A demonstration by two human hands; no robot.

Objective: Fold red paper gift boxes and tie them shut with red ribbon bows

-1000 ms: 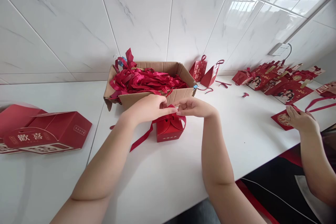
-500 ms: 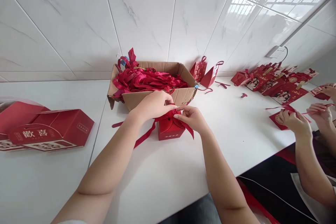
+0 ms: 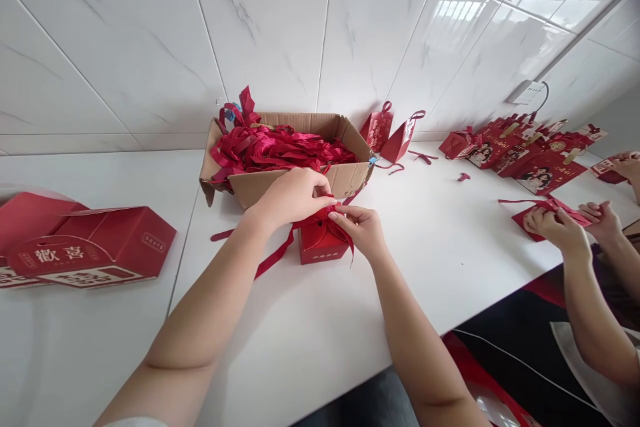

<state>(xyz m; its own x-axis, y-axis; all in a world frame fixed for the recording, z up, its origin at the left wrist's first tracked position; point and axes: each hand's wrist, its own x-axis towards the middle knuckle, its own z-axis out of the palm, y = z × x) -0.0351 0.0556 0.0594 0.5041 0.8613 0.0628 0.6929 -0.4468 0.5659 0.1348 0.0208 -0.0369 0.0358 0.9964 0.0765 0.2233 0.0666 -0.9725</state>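
Note:
A small red gift box [image 3: 320, 248] stands upright on the white table in front of me, its top flaps folded in. Red ribbon [image 3: 277, 260] is gathered over its top, one tail trailing down to the left. My left hand [image 3: 295, 197] reaches over the box from the left, thumb and fingers pinching the ribbon at the top. From the right, my right hand [image 3: 361, 228] pinches the ribbon too, close to the left fingertips. The fingers partly hide the ribbon's crossing. Just behind stands an open cardboard box [image 3: 293, 185] heaped with loose red ribbons [image 3: 285, 150].
Larger red cartons [image 3: 100, 247] lie at the left. Two red triangular boxes [image 3: 377, 130] stand by the tiled wall, with ribbon scraps nearby. Several finished-looking red boxes [image 3: 545, 170] are grouped at the right. A co-worker's hands [image 3: 560, 233] handle another red box there.
My right hand has shifted slightly left, toward the left fingertips, and the right ribbon tail hangs differently. The co-worker's hands have moved around their box. The view has shifted a little.

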